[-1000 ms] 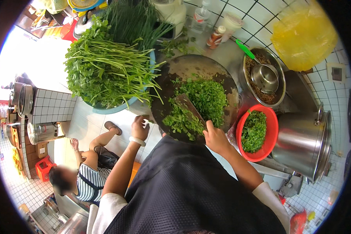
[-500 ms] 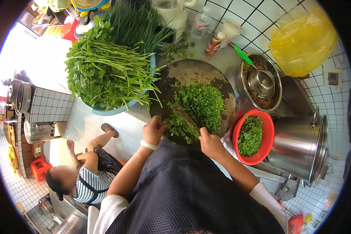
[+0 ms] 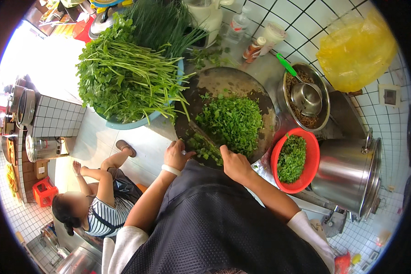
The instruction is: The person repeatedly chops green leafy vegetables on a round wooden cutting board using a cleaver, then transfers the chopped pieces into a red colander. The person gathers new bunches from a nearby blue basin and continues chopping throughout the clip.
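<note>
My right hand (image 3: 234,163) grips a kitchen knife (image 3: 205,136), its blade slanting up and left across the round chopping board (image 3: 223,78). Chopped cilantro (image 3: 230,121) is heaped right of the blade, with a smaller strip of cut leaves left of it. By the board's lower left edge is my left hand (image 3: 174,156), with a white band at the wrist. Its fingers are curled in close to the cut leaves; what they hold, if anything, is hidden.
Whole cilantro (image 3: 123,77) and thin green stalks (image 3: 157,27) overfill a blue basin (image 3: 132,125). To the right stand a red colander (image 3: 313,157) of chopped greens, a steel bowl (image 3: 325,118) with a ladle (image 3: 307,98), and a large pot (image 3: 345,171). A person (image 3: 100,212) sits at left.
The knife and my right hand have moved left, through the strip of cut leaves. My left hand has shifted slightly left and down, away from the leaves.
</note>
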A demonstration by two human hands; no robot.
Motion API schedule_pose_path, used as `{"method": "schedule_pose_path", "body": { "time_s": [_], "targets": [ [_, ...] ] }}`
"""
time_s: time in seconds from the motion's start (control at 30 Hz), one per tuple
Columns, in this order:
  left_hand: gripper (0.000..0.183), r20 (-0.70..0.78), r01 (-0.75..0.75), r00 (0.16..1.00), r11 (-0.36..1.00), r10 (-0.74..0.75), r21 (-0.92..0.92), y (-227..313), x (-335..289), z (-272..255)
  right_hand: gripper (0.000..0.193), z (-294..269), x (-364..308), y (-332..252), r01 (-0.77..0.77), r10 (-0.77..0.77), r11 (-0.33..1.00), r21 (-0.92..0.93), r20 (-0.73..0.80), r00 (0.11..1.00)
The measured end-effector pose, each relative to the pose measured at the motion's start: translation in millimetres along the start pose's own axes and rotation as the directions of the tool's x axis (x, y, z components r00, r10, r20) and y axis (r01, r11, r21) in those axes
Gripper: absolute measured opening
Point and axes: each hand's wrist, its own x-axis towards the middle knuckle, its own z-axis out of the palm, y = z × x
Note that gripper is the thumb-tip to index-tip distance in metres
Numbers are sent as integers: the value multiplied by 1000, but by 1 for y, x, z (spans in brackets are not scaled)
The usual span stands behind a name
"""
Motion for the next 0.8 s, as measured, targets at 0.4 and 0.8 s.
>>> {"method": "schedule_pose_path", "body": {
  "time_s": [0.4,0.8],
  "targets": [
    [60,-165,-235,959,972,230,-15,7,4,24,25,-38,-50,14,-235,289,953,193,-335,897],
    [84,-102,-319,941,947,321,42,47,19,64,36,-10,-21,72,-680,628,732,45,-431,648]
  ]
}}
